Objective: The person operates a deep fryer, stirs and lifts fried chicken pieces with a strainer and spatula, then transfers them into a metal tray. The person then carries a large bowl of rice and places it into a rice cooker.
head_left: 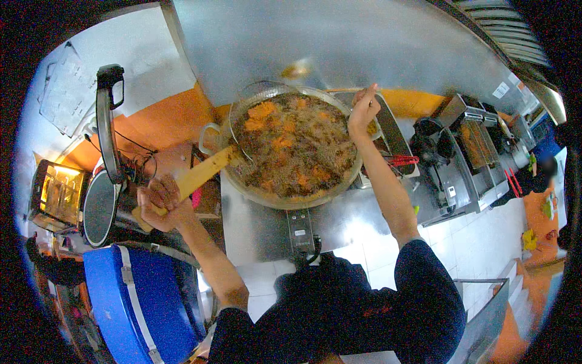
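Observation:
A wide round metal pan (290, 200) in front of me is full of bubbling brown oil, with orange-brown pieces of food (262, 114) frying in it. My left hand (160, 201), at the pan's left, is closed around the flat wooden handle (206, 173) of a wire skimmer (262, 88). Its wire hoop lies over the pan's left and far side; part of the mesh is hidden by the oil. My right hand (364, 110) is raised over the pan's right rim, fingers partly extended, with nothing visible in them. A blurred yellow-brown shape (296, 68) shows beyond the pan; whether airborne or a reflection, I cannot tell.
Red-handled tongs (402, 160) lie right of the pan, before a fryer with wire baskets (476, 145). At left are a tall black appliance with a raised arm (106, 130), a lit warming cabinet (60, 191) and a large blue box (130, 297). A metal wall rises behind.

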{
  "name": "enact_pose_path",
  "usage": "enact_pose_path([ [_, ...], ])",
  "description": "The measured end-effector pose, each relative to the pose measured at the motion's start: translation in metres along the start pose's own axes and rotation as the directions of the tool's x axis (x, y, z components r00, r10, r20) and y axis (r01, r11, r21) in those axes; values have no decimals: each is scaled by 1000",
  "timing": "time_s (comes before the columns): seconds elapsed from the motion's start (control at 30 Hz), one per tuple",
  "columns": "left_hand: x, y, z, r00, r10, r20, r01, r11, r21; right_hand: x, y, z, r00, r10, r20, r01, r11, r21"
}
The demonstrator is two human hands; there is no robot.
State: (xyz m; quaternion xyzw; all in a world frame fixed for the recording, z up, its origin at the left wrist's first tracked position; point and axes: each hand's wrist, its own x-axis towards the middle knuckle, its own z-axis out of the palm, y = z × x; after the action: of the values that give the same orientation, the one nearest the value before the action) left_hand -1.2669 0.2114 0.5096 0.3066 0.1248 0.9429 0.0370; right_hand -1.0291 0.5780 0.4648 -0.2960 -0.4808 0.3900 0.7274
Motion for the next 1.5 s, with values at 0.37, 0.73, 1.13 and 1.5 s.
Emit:
enact_pose_path([
  [0.37,-41,24,25,993,113,-14,-112,990,83,-7,-14,18,990,62,-123,-45,989,140],
  [0.73,-78,35,31,948,180,-263,-135,974,182,-37,-50,57,999,26,-23,-19,970,242],
  [1.13,-96,46,41,910,241,-338,-132,940,315,-62,-63,107,988,-118,101,80,944,321],
  [1.5,-81,32,20,939,144,-311,-109,986,128,-3,-117,32,1000,5,21,-12,933,361],
])
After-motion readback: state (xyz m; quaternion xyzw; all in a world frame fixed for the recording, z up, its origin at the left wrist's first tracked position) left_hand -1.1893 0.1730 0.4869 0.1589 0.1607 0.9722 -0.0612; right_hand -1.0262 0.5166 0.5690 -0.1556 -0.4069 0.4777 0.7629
